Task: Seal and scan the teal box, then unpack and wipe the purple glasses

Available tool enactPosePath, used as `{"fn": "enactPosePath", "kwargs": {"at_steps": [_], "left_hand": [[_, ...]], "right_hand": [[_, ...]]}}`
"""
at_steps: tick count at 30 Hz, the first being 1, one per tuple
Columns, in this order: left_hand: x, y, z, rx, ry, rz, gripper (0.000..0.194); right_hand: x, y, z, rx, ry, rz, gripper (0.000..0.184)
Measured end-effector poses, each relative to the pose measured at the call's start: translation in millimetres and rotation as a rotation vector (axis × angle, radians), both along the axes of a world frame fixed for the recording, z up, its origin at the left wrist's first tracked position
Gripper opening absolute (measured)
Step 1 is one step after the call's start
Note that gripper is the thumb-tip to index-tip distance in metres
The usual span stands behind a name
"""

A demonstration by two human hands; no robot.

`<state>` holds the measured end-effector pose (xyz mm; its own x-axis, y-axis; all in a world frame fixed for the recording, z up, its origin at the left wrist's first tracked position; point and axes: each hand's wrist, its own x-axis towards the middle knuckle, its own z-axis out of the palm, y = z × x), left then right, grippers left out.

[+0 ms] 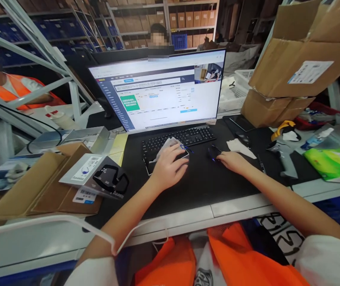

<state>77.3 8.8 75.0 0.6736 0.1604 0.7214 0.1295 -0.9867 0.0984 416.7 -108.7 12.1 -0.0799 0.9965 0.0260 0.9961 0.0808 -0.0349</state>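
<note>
My left hand [170, 166] lies with its fingers stretched and apart over crumpled translucent plastic wrap [167, 146] and a flat dark item with a pale edge [149, 168]. Something thin and blue shows by its fingertips. Whether the fingers grip the wrap is hard to tell. To the right, my right hand [231, 161] is closed, pinching a small dark object with bluish glints [212, 153], too blurred to name. A white paper scrap [240, 147] is just beyond that hand. The black keyboard [198, 136] sits behind both hands on the black mat [199, 190].
A lit monitor [170, 95] stands at the back. On the left are a grey box with a black outline print [83, 174] and an open cardboard carton [45, 178]. A barcode scanner [287, 159], a green package [333, 163] and stacked cartons [292, 67] occupy the right. Two people are beyond.
</note>
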Motion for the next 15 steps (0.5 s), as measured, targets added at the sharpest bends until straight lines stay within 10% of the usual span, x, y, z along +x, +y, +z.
{"fn": "enactPosePath", "kwargs": {"at_steps": [8, 15], "left_hand": [[80, 9, -19.7, -0.249, 0.107, -0.064, 0.064], [78, 8, -8.2, -0.490, 0.066, -0.251, 0.059]], "right_hand": [[-12, -10, 25.6, 0.400, 0.573, -0.039, 0.026], [-44, -29, 78.8, 0.233, 0.702, 0.116, 0.022]]}}
